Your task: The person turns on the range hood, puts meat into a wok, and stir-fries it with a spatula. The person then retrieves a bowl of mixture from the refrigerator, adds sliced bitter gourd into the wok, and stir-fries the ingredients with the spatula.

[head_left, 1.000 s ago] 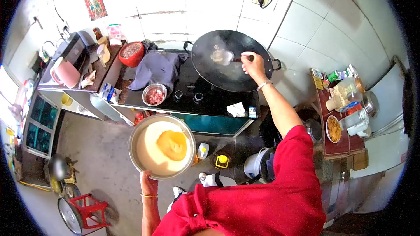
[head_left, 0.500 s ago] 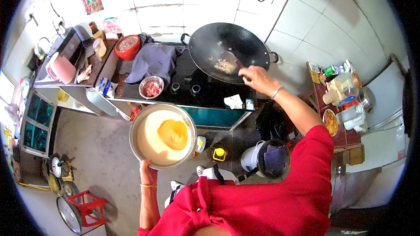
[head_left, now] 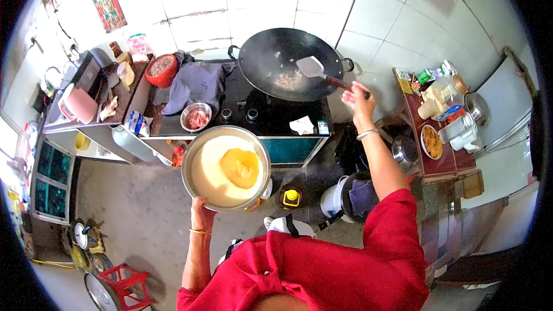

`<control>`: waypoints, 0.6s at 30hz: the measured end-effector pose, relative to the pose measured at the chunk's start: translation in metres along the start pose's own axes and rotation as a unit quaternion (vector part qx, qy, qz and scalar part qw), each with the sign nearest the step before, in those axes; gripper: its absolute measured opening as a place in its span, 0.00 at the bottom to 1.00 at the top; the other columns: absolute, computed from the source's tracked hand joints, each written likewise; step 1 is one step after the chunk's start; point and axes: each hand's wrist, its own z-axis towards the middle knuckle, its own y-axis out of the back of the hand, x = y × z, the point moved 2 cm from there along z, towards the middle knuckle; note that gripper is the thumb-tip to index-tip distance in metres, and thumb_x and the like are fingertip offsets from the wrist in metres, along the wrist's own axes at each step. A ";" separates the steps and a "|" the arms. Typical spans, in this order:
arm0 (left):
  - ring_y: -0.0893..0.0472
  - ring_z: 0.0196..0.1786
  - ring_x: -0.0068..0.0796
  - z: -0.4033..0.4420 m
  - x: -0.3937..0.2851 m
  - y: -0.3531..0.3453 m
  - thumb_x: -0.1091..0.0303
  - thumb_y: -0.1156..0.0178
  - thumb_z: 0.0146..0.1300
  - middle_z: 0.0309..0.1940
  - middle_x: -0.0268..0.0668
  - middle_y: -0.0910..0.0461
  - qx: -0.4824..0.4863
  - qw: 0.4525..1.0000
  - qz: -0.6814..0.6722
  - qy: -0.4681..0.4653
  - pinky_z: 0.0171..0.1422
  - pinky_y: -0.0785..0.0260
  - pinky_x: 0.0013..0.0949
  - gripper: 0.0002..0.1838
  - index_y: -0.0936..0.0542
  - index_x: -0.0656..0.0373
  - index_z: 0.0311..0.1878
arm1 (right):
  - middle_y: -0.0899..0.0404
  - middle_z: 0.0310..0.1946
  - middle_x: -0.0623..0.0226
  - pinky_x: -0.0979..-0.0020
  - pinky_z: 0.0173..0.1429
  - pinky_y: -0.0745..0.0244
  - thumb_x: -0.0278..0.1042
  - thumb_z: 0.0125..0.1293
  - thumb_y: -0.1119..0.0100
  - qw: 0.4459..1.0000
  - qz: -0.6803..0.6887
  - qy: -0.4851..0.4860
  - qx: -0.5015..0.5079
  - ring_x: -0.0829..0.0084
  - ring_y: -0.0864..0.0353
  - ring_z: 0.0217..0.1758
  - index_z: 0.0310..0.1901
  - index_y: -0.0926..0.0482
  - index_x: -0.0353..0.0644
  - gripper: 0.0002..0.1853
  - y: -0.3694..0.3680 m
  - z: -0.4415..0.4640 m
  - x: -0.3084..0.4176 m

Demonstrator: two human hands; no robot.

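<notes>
My left hand (head_left: 201, 213) grips the near rim of a large metal bowl (head_left: 186, 168), which hangs in front of the stove. Inside it is a pale, creamy liquid (head_left: 206, 176) with a yellow-orange pool (head_left: 239, 167) at the right. My right hand (head_left: 360, 102) is closed around the dark handle of a spatula (head_left: 311, 67). The spatula's pale blade is raised over the right side of a black wok (head_left: 259, 52). Small cooked-looking pieces (head_left: 287, 82) lie in the wok, with faint steam above them.
On the stove top are a small bowl of raw meat (head_left: 197, 118), a dark cloth (head_left: 194, 86) and a red bowl (head_left: 162, 69). A side table (head_left: 423, 161) at right holds a plate of fried food (head_left: 431, 141) and jars. A bucket (head_left: 332, 198) and yellow-capped bottle (head_left: 291, 196) stand on the floor.
My right hand has lifted the spatula out of the food and drawn it right, turning its blade into view. The metal bowl has shifted slightly right and up in view.
</notes>
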 end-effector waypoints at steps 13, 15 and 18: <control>0.27 0.47 0.35 0.019 -0.010 -0.034 0.62 0.52 0.47 0.49 0.38 0.33 0.036 0.995 0.098 -0.010 0.40 0.26 0.43 0.35 0.48 0.51 0.61 | 0.23 0.31 0.51 0.67 0.37 0.21 0.31 0.59 0.52 0.975 0.027 -0.084 0.202 0.66 0.20 0.31 0.47 0.33 0.32 0.16 0.017 -0.120 0.085; 0.27 0.48 0.36 0.019 -0.012 -0.039 0.63 0.52 0.47 0.50 0.39 0.34 0.048 0.994 0.099 -0.012 0.40 0.26 0.43 0.34 0.48 0.51 0.61 | 0.23 0.31 0.51 0.68 0.36 0.21 0.29 0.58 0.52 0.970 -0.019 -0.072 0.231 0.67 0.20 0.29 0.45 0.31 0.30 0.14 0.011 -0.142 0.096; 0.25 0.45 0.35 0.023 -0.009 -0.040 0.64 0.52 0.46 0.49 0.40 0.33 0.028 0.996 0.085 -0.005 0.37 0.25 0.40 0.33 0.47 0.52 0.60 | 0.22 0.31 0.54 0.70 0.36 0.21 0.28 0.58 0.50 0.951 -0.099 -0.030 0.290 0.70 0.21 0.29 0.41 0.28 0.29 0.12 0.000 -0.164 0.109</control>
